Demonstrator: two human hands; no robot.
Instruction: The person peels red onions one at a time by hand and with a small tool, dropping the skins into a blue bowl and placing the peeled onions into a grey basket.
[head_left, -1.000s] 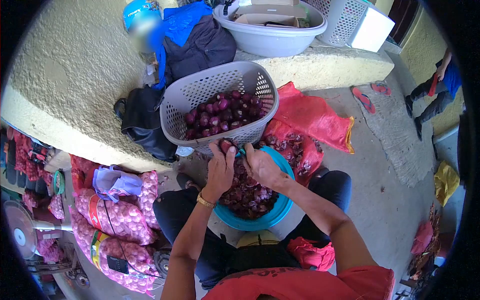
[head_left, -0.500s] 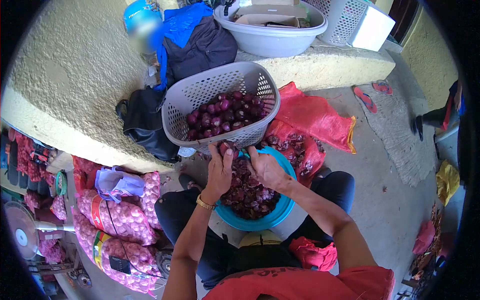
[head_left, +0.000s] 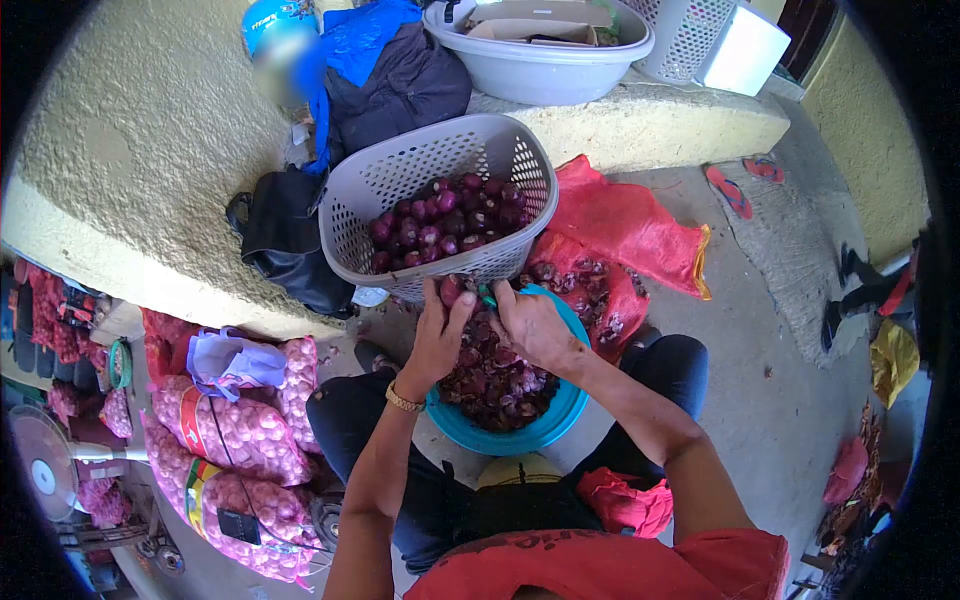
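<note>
My left hand point(head_left: 440, 330) is closed around a red onion point(head_left: 451, 291), just past the near rim of the grey basket. In my right hand point(head_left: 533, 328) is a small green-handled knife point(head_left: 487, 294), close beside the onion; its blade hardly shows. Beneath both hands stands a turquoise basin point(head_left: 572, 405) between my legs, filled with loose onion skins point(head_left: 500, 395). The grey perforated basket point(head_left: 345, 205) in front holds many peeled purple onions point(head_left: 440, 225).
A red mesh sack point(head_left: 640, 230) with onions and skins lies right of the basket. Full pink mesh sacks point(head_left: 240, 440) stand at left, near a fan point(head_left: 42, 475). Black bags point(head_left: 285, 240) lean by the wall. A large tub point(head_left: 550, 70) sits on the ledge. Another person's legs point(head_left: 870, 295) are at right.
Both hands stay together at the onion, with small shifts of the fingers and knife. The view has tilted slightly. At the far right, the other person's legs have come further into view.
</note>
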